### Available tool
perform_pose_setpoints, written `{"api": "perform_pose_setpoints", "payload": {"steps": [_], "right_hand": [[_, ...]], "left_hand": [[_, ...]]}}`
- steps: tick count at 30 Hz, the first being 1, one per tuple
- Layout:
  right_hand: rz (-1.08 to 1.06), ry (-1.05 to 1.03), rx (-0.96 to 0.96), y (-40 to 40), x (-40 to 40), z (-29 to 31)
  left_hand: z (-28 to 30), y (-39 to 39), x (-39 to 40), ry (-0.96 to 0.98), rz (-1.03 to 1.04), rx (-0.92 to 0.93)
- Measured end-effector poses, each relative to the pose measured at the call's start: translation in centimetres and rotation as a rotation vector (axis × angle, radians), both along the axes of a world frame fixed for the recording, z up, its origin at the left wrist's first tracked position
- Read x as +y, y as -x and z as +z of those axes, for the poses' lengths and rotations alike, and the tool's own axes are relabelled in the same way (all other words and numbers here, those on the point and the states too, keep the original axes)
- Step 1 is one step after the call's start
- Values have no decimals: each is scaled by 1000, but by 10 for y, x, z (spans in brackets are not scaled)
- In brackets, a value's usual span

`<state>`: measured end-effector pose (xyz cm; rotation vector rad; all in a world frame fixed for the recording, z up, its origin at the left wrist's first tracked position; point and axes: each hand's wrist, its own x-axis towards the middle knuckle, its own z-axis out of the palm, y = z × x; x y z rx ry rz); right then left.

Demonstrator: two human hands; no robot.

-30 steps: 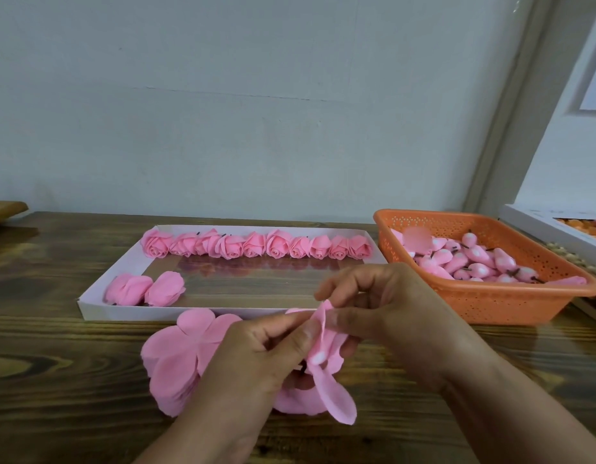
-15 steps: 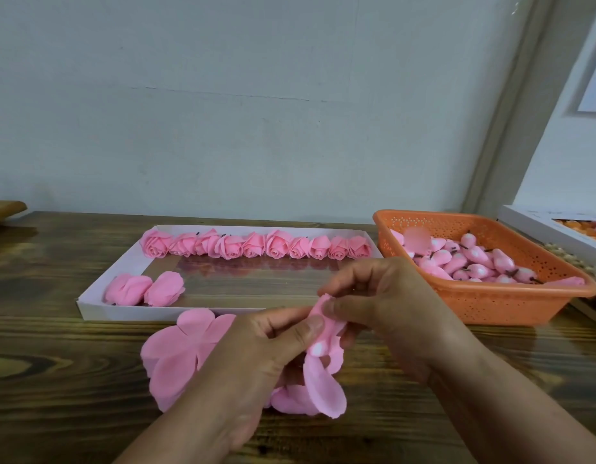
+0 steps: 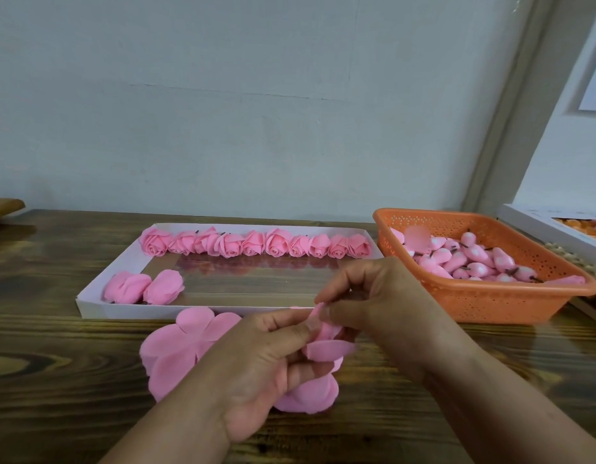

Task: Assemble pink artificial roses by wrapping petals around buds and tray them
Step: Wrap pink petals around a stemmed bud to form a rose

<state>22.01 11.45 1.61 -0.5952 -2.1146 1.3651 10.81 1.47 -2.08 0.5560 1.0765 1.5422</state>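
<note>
A pink petal piece (image 3: 325,349) is held above the wooden table between both hands. My left hand (image 3: 266,366) grips it from below, thumb on top. My right hand (image 3: 373,296) pinches its upper edge with thumb and fingers. The bud inside is hidden by fingers and petals. A stack of flat pink petals (image 3: 179,349) lies on the table just left of my left hand. Behind it, a white tray (image 3: 99,289) holds a back row of several finished roses (image 3: 256,244) and two more roses (image 3: 146,287) at its front left.
An orange plastic basket (image 3: 484,303) full of pink buds (image 3: 470,259) stands at the right, close to my right hand. A white box (image 3: 544,229) with orange items sits at the far right edge. A wall runs behind the table.
Both hands sank slightly toward the table with the petal piece. The loose lower petal has folded up closer to the bundle. Tray and basket stayed put.
</note>
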Motion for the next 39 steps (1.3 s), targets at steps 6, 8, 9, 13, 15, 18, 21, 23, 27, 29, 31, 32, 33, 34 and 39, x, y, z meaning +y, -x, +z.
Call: {"api": "perform_pose_setpoints", "payload": {"steps": [6, 8, 9, 13, 15, 18, 21, 23, 27, 29, 31, 32, 33, 34, 39], "right_hand": [[42, 60, 53, -2, 2, -2], [119, 100, 84, -6, 1, -2], [159, 129, 98, -10, 0, -4], [318, 117, 137, -23, 2, -12], [355, 8, 107, -27, 2, -10], [418, -76, 34, -31, 4, 0], [443, -75, -11, -34, 9, 9], [452, -81, -25, -33, 10, 14], [454, -53, -39, -29, 13, 16], [425, -83, -69, -28, 14, 16], [393, -75, -85, -28, 14, 16], [379, -62, -87, -27, 14, 15], [367, -54, -85, -27, 13, 15], [357, -50, -81, -26, 13, 15], [362, -42, -53, -24, 12, 15]], "left_hand": [[1, 0, 0, 10, 30, -79], [2, 1, -1, -3, 41, -145], [2, 1, -2, -12, 44, -163], [4, 0, -5, -25, 31, -183], [5, -1, -6, -17, 18, -151], [6, -3, -7, 9, 2, -102], [9, -6, -9, 2, -73, -59], [11, -7, -11, -5, -118, -46], [10, -8, -11, -1, -154, -35], [11, -10, -12, -3, -163, -12], [12, -10, -13, -10, -171, 9], [12, -11, -13, -13, -170, 16], [12, -11, -13, -16, -165, 22], [12, -11, -13, -18, -159, 26], [13, -9, -14, -21, -161, 26]]}}
